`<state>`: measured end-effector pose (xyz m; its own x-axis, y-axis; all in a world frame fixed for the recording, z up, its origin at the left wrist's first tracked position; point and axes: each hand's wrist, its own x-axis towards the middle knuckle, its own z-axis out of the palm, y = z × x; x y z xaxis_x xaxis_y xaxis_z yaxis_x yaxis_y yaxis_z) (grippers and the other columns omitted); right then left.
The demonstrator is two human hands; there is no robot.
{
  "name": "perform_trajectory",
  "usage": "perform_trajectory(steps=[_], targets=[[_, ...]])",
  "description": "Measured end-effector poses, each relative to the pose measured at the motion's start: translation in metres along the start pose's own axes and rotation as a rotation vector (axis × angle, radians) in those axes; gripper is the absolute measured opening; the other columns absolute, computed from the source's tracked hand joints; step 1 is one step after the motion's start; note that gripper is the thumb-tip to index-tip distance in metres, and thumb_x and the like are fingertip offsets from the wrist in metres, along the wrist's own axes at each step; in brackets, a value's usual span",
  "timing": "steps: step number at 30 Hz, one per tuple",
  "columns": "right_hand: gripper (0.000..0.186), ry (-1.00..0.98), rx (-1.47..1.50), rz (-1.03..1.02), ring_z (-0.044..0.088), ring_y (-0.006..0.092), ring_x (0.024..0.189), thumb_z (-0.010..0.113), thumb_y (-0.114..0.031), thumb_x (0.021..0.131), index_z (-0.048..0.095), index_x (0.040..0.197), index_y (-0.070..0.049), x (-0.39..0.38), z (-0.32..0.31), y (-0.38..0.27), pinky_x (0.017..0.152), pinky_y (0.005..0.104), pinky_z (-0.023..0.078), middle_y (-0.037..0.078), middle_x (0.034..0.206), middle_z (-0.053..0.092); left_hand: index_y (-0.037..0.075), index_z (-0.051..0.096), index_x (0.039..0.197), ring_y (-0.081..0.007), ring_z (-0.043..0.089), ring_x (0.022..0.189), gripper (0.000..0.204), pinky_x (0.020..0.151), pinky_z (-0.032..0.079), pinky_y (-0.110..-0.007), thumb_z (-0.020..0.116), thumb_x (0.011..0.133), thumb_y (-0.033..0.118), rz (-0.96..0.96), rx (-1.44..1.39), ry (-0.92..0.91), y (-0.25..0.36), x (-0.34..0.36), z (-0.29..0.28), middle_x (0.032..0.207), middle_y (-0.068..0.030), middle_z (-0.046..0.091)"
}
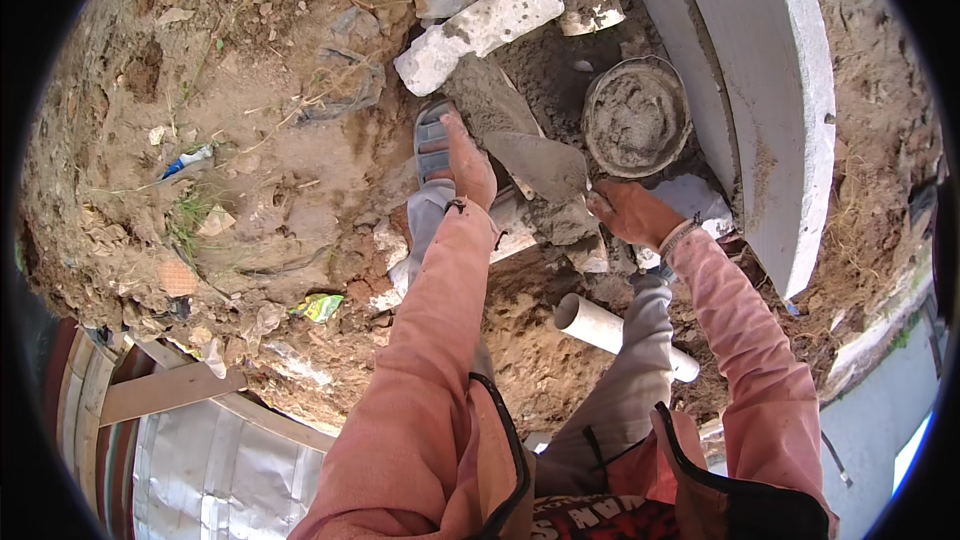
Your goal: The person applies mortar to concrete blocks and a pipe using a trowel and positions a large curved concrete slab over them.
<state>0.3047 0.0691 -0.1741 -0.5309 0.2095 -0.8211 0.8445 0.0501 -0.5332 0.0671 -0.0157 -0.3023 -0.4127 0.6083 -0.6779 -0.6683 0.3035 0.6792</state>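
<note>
My left hand is beside my sandalled foot, at the left of a mortar-smeared slab; its fingers are curled, their contact partly hidden. A grey, mortar-coated trowel lies across the slab, blade toward my left hand. My right hand is closed at the trowel's right end, apparently round its handle, which is hidden. Wet mortar lies under the blade. A round bowl of grey mortar sits just above my right hand. A white, rough broken block lies beyond the slab.
Curved concrete panels stand at the right. A white pipe lies below, behind my right leg. Uneven soil with litter and rubble spreads to the left. Corrugated sheets and wooden boards show beyond the dirt edge at lower left.
</note>
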Motion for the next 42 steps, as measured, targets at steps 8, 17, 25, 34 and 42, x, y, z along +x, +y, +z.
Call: perform_trajectory(steps=[8, 17, 25, 34, 42], targets=[[0.038, 0.003, 1.243, 0.284, 0.050, 0.0118, 0.046, 0.041, -0.036, 0.100, 0.052, 0.115, -0.003, -0.020, 0.020, -0.010, 0.041, 0.0251, 0.042, 0.003, 0.066, 0.052, 0.001, 0.020, 0.149, -0.0181, 0.022, 0.139, 0.076, 0.114, 0.012, -0.029, 0.031, 0.098, 0.057, -0.108, 0.184, 0.198, -0.001, -0.013, 0.011, 0.153, -0.0046, 0.025], [0.033, -0.235, 1.377, 0.398, 0.049, 0.0144, 0.045, 0.040, -0.037, 0.099, 0.054, 0.100, -0.007, -0.001, 0.025, -0.025, 0.039, 0.0294, 0.041, 0.004, 0.063, 0.052, 0.016, 0.022, 0.150, -0.0194, 0.025, 0.139, 0.076, 0.110, 0.020, -0.040, 0.036, 0.093, 0.064, -0.137, 0.014, 0.052, -0.004, -0.010, -0.005, 0.155, -0.0016, 0.021], [0.032, 0.226, 0.158, -0.054, 0.064, 0.0353, 0.064, 0.044, -0.032, 0.097, 0.054, 0.114, -0.006, -0.042, 0.027, -0.012, 0.059, 0.0447, 0.052, 0.017, 0.077, 0.063, 0.019, 0.027, 0.149, -0.0204, 0.037, 0.131, 0.065, 0.108, 0.025, -0.041, 0.029, 0.097, 0.059, -0.110, -0.077, 0.014, 0.003, -0.014, 0.013, 0.148, -0.0034, 0.036], [0.037, 0.293, -0.313, -0.290, 0.064, 0.0398, 0.082, 0.044, -0.034, 0.096, 0.057, 0.116, -0.006, 0.092, -0.114, -0.065, 0.073, 0.0478, 0.052, 0.020, 0.088, 0.066, 0.023, 0.014, 0.153, -0.0246, 0.005, 0.146, 0.082, 0.107, -0.007, -0.062, 0.020, 0.089, 0.074, 0.166, 0.111, -0.130, -0.014, 0.036, -0.086, 0.160, 0.0004, 0.008], [0.038, -0.012, -0.314, -0.133, 0.063, 0.0425, 0.082, 0.042, -0.032, 0.098, 0.057, 0.117, -0.003, 0.060, -0.078, -0.015, 0.078, 0.0487, 0.050, 0.025, 0.088, 0.065, 0.017, 0.015, 0.152, -0.0208, 0.009, 0.144, 0.076, 0.113, 0.001, -0.040, 0.024, 0.094, 0.065, -0.235, -0.132, 0.124, 0.010, 0.002, 0.008, 0.159, 0.0011, 0.010]])
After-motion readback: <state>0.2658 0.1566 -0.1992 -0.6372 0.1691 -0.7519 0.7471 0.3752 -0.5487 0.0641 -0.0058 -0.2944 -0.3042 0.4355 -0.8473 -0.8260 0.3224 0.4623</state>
